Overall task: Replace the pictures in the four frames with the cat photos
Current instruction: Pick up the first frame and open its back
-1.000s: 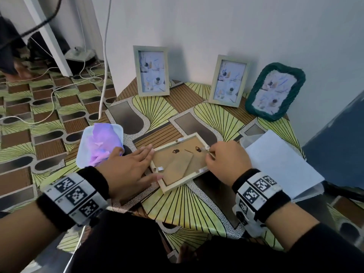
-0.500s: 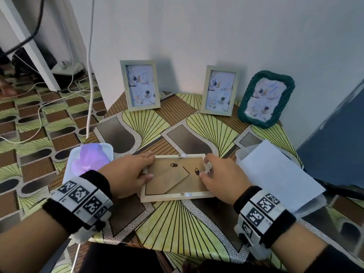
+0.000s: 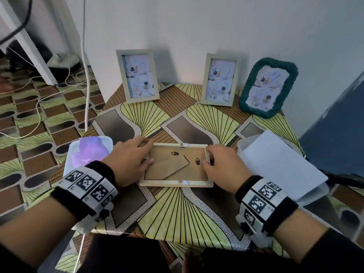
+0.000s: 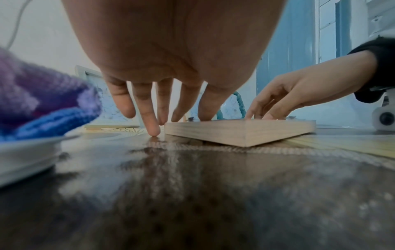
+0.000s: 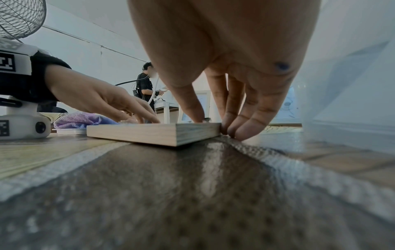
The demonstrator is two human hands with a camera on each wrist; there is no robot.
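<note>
A light wooden frame [image 3: 178, 170] lies face down in the middle of the table, its brown backing board and metal clips up. My left hand [image 3: 146, 152] rests at its left end with straight fingers; in the left wrist view one fingertip [image 4: 154, 131] touches the table beside the frame [image 4: 239, 133]. My right hand [image 3: 206, 160] pinches the right end: in the right wrist view the thumb lies on top of the frame [image 5: 136, 133] and curled fingers [image 5: 239, 130] press its side. Three frames with pictures stand at the back: two pale ones [image 3: 137, 75] [image 3: 220, 79] and a green one [image 3: 268, 86].
A white tray [image 3: 78, 146] with a purple cloth sits left of the frame. A clear container [image 3: 313, 196] with a white sheet on it stands at the right. The patterned table [image 3: 177, 209] meets the wall behind. A white cable [image 3: 85, 75] hangs at the left. A person [image 5: 145, 86] stands far off.
The frame has turned from slanted to square with the table's front edge. My right hand went from the top right clip to the right end; my left hand shifted to the left end.
</note>
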